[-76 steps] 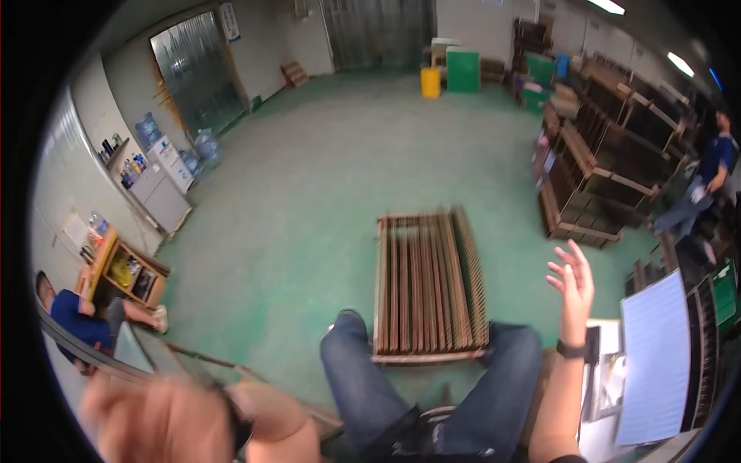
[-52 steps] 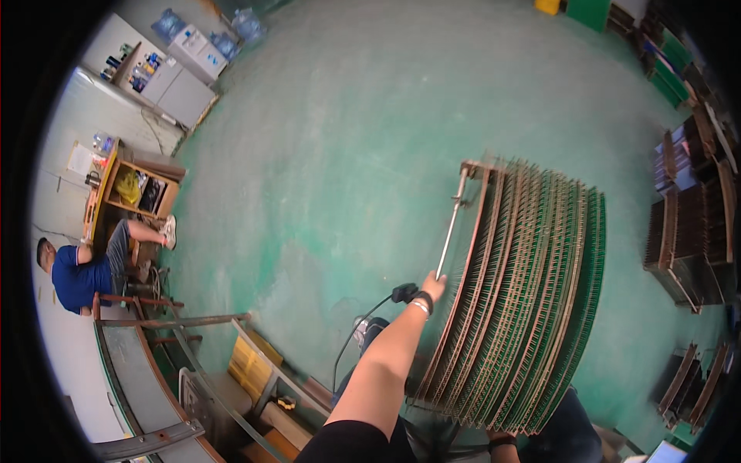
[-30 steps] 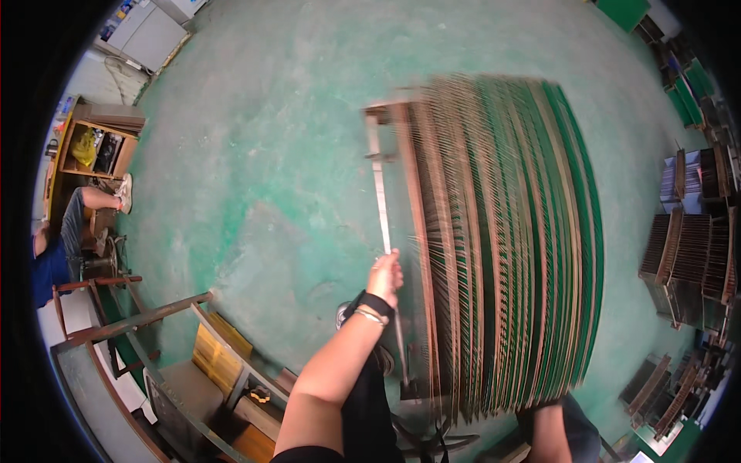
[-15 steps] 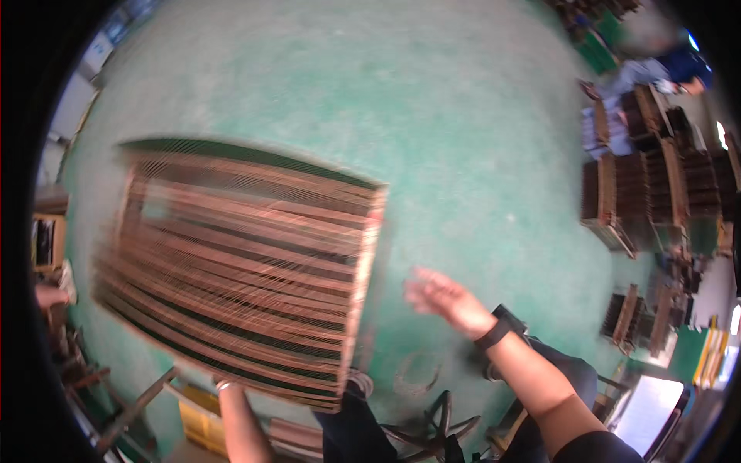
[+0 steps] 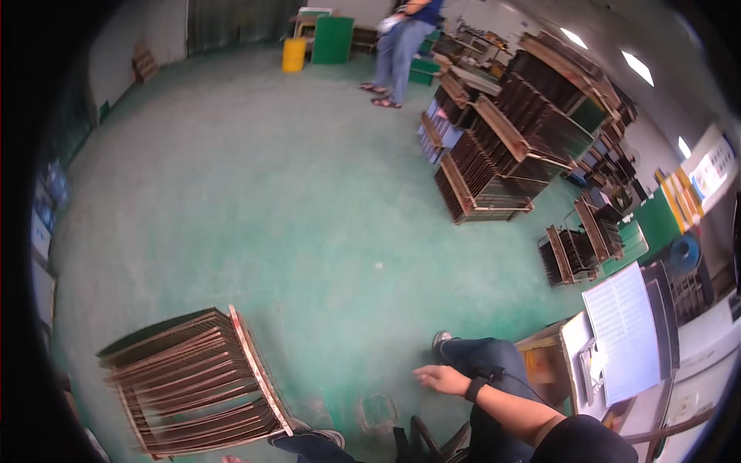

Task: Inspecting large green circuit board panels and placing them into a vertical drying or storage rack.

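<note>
Right hand (image 5: pixel 441 379) (fingers (image 5: pixel 425 373) leftward) over green floor (image 5: pixel 332 247)

The near rack (image 5: pixel 197 380) was striped brown, the floor (image 5: pixel 309 216) mottled green and grey, the bin (image 5: pixel 293 55) yellow, jeans (image 5: pixel 486 357) blue.

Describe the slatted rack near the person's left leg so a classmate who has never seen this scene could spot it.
Start with the green floor, then go down to the person's left shoe. Just left of that shoe is a brown slatted rack with a pale bar along its right end. Unlike the stacked racks at upper right, it is set apart.
</note>
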### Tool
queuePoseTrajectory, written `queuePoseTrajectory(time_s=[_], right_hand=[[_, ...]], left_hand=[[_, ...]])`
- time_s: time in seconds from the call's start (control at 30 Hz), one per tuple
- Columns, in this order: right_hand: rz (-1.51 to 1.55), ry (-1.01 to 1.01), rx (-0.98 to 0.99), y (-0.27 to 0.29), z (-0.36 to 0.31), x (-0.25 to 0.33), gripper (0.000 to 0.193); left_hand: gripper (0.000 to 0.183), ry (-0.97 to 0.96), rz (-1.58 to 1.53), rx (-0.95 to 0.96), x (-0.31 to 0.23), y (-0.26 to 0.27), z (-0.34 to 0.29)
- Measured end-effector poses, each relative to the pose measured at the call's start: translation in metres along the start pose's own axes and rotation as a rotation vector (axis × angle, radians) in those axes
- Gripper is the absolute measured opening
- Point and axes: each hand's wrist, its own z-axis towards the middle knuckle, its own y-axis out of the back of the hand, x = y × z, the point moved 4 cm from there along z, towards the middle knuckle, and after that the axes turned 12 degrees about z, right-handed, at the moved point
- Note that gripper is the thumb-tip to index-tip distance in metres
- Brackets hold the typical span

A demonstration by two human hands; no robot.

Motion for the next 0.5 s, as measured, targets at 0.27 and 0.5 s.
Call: queuePoseTrajectory(time_s=[0.27,0.5], right_hand=[[-0.584,0.346,-0.624,0.101,-0.112,0.017,0.021],[-0.498,0.39,-0.921,0.126,-0.153,-0.013,0.016]], left_hand=[[0.024,-1.094,0.734,0.702,-0.072,-0.079,-0.203],[0.015,-1.55,1.257,0.21,0.002,-0.074,-0.225]])
